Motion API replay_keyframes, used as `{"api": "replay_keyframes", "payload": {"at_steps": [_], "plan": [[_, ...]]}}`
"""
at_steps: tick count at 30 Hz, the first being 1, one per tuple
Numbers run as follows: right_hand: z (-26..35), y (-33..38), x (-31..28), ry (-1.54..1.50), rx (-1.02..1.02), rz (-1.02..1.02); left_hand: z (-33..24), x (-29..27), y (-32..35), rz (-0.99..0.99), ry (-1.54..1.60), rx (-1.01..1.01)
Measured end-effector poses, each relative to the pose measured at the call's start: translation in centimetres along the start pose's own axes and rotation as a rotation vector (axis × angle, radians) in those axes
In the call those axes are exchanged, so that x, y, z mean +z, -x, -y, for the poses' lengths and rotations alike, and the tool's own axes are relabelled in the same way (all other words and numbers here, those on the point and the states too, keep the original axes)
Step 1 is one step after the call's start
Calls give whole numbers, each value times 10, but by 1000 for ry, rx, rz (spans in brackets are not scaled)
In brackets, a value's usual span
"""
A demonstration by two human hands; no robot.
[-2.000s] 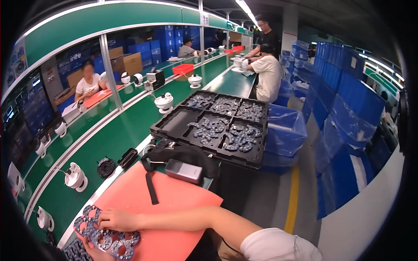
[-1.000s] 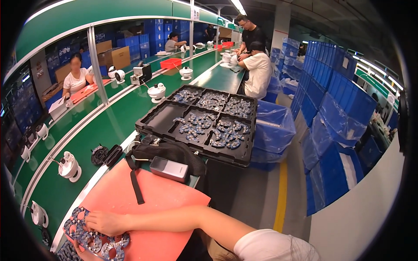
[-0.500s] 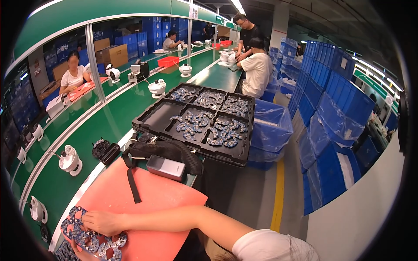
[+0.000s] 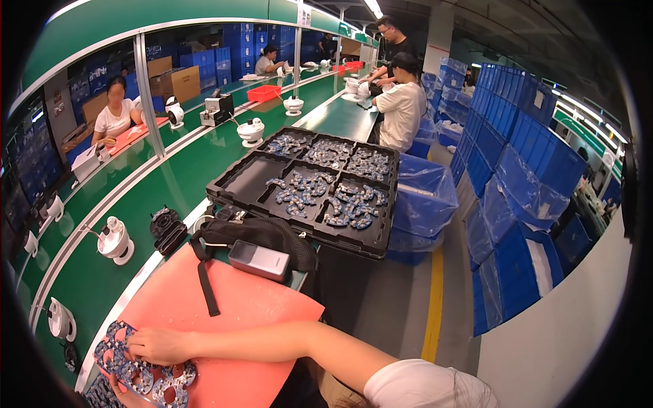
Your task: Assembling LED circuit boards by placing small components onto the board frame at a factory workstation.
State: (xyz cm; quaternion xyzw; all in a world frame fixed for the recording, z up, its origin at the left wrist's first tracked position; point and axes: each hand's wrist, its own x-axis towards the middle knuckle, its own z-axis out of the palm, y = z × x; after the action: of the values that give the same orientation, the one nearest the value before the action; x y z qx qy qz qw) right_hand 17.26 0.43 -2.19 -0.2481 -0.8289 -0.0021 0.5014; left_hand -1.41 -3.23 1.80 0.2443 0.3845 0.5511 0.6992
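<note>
Your R hand (image 4: 158, 346) curled on PCB panel (image 4: 143, 381), lower left; L hand (image 4: 122, 394) at its edge, can't tell either grip.

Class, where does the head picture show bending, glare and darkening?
Head view: the green overhead panel bows into an arc; head view: pale glare streaks the green workbench beyond the black compartment tray; head view: blackness fills the lower-left corner, near the circuit-board panel.

The circuit panel (image 4: 139, 382) is speckled blue and silver, the mat (image 4: 238, 292) coral-pink. The tray (image 4: 248, 178) is black, the floor stripe (image 4: 433, 299) yellow, the crates (image 4: 527, 160) blue.
</note>
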Motion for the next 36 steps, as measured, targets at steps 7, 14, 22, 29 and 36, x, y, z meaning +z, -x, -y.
{"api": "replay_keyframes", "payload": {"at_steps": [7,14,22,29,36], "plan": [[-2,-2,-1,-29,-37,-21,-1,10,7,-28,-21,25],[4,-5,-4,-18,32,-7,-2,1,0,32,61,-19],[6,-6,-6,-120,63,-13,-1,3,0,32,39,-9],[12,-12,-18,-146,120,48,-12,4,-1,53,461,-241],[10,-9,-40,-138,170,52,6,-1,-13,339,403,-136]]}}
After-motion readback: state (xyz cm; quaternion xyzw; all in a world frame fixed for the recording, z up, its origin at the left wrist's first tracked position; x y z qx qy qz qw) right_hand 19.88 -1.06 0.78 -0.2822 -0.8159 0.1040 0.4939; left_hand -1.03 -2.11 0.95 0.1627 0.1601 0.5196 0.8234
